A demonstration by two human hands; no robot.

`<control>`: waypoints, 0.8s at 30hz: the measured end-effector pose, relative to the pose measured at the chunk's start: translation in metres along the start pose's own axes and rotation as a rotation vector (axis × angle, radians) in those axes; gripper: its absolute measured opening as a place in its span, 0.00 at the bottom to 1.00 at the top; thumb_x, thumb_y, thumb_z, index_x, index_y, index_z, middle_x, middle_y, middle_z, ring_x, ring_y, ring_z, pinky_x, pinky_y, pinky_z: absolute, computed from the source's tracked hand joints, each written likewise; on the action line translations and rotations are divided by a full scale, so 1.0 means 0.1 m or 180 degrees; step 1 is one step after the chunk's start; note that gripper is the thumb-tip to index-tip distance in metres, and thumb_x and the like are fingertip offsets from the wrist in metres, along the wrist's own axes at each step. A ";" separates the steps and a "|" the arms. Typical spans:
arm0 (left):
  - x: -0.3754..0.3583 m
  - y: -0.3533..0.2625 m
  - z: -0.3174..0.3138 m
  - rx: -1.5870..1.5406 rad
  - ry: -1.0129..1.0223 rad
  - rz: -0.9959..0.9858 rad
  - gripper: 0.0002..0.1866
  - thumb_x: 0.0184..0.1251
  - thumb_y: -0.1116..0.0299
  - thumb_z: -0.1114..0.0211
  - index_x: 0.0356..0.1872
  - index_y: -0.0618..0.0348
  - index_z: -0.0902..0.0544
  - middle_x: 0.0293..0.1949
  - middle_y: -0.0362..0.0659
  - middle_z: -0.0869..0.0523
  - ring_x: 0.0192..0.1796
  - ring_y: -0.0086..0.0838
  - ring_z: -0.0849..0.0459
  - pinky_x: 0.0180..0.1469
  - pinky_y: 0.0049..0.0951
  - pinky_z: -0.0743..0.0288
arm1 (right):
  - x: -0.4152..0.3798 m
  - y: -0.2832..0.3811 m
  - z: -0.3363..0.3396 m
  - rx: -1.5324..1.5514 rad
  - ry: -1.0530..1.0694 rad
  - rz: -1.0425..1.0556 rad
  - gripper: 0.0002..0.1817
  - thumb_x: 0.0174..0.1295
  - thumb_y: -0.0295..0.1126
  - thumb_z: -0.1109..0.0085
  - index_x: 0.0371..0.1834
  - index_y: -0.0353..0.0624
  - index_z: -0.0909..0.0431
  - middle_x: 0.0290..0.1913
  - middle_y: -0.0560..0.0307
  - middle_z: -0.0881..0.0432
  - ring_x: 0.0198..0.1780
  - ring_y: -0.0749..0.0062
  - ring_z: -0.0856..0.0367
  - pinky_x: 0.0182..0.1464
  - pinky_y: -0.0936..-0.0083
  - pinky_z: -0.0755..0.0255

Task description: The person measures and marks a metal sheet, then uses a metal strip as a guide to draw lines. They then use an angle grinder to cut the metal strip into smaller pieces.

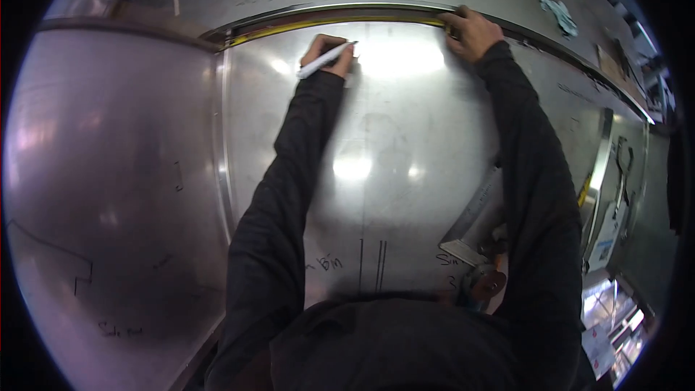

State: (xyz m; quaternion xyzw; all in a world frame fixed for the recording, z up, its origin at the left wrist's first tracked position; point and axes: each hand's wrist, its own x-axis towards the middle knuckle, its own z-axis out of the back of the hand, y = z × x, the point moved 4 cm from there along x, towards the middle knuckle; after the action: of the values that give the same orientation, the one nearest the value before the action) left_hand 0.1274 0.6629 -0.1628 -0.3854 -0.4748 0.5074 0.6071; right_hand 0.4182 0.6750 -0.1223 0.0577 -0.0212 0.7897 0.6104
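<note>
My left hand is closed around a white marker pen, whose dark tip points up and right, just over the metal sheet. Along the sheet's far edge runs the yellow blade of a tape measure. At the right end of that blade, my right hand has its fingers curled and pinched on the tape. The rest of the tape beneath those fingers is hidden. Handwritten black words and several straight lines mark the near part of the sheet.
By my right forearm lie a metal square and a tool with a reddish disc, partly covered. Long-handled pliers rest at the right. A pale cloth lies beyond the raised far edge. Another marked metal sheet spreads at left.
</note>
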 end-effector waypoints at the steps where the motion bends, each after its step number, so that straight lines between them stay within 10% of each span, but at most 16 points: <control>1: 0.03 0.01 -0.03 -0.0049 0.0048 0.0040 0.09 0.59 0.71 0.32 0.35 0.63 0.23 0.30 0.43 0.17 0.30 0.21 0.19 0.34 0.23 0.23 | -0.01 0.00 -0.02 -0.0049 -0.0087 0.0014 0.21 0.53 0.38 0.40 0.53 0.59 0.24 0.44 0.58 0.24 0.47 0.63 0.20 0.46 0.66 0.22; 24: 0.62 0.06 -0.66 0.0277 0.0358 0.0045 0.10 0.53 0.66 0.30 0.29 0.61 0.20 0.26 0.42 0.17 0.29 0.21 0.21 0.34 0.22 0.26 | -0.07 0.07 -0.17 -0.0235 -0.0142 -0.0436 0.21 0.55 0.39 0.39 0.55 0.62 0.25 0.50 0.62 0.25 0.55 0.68 0.24 0.46 0.66 0.21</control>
State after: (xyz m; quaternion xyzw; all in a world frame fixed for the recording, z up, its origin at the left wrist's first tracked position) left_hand 0.1918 0.7260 -0.1736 -0.3899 -0.4147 0.5094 0.6454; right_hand 0.4121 0.6679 -0.1401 0.0540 -0.0599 0.7434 0.6640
